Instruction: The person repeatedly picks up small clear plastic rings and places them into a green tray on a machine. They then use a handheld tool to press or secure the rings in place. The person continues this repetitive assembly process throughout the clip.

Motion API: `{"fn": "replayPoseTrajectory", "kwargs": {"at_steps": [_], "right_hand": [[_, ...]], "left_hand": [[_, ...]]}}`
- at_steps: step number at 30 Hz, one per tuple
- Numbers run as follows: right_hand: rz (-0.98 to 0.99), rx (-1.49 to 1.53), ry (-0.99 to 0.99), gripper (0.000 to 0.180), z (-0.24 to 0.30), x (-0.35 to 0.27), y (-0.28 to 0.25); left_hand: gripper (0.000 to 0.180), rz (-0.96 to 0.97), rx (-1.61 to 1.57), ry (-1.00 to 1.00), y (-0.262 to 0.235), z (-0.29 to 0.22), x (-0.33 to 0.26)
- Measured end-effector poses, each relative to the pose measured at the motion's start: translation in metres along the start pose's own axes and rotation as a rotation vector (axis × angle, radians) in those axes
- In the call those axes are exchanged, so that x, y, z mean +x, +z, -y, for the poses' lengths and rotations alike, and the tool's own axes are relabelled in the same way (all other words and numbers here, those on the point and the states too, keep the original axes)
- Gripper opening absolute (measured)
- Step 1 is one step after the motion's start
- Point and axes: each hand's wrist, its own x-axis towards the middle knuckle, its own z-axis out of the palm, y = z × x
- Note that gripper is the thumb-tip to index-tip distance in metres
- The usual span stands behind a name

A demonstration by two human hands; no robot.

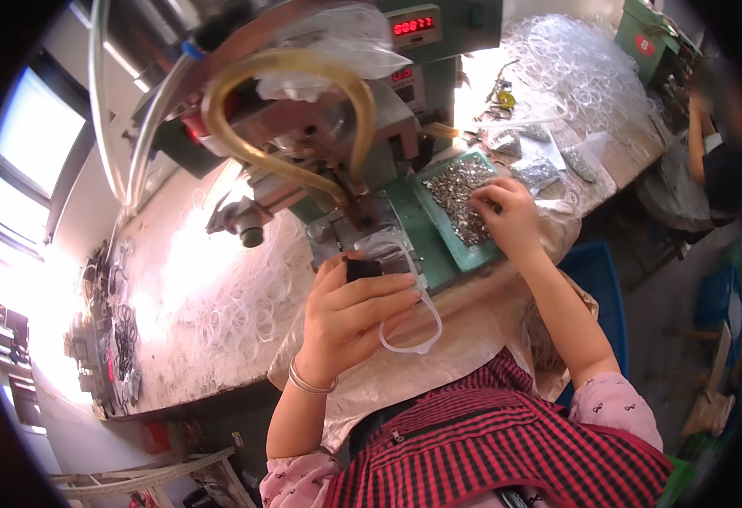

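Observation:
My left hand (345, 309) is closed around a translucent white plastic loop strap (434, 326), held at the front of a green bench machine (375, 207). The strap's lower end hangs towards me, and its upper part lies by the machine's working head. Something black (362, 269) covers or sits at a fingertip of this hand; I cannot tell which. Over to the right, my right hand (510, 216) dips with bent, pinched fingers into a green tray (470, 258) of small metal pieces (455, 190). What its fingertips hold is too small to make out.
Loose clear loops (244, 309) lie left of the machine; a bigger heap of loops (582, 72) fills the back right. Bags of small parts (536, 169) lie beyond the tray. A yellowish hose (286, 59) arches above. Another person (726, 161) sits at far right.

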Motion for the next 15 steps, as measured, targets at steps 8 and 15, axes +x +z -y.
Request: {"fn": "replayPoseTrajectory", "kwargs": {"at_steps": [8,15], "right_hand": [[-0.016,-0.011,-0.047,0.012,0.008,0.015,0.01],[-0.07,0.174,0.209,0.015,0.005,-0.035,-0.021]], "left_hand": [[0.033,-0.003,0.031,-0.036,0.005,-0.003,-0.021],[0.019,-0.616,0.394,-0.499,-0.049,-0.048,-0.094]]}}
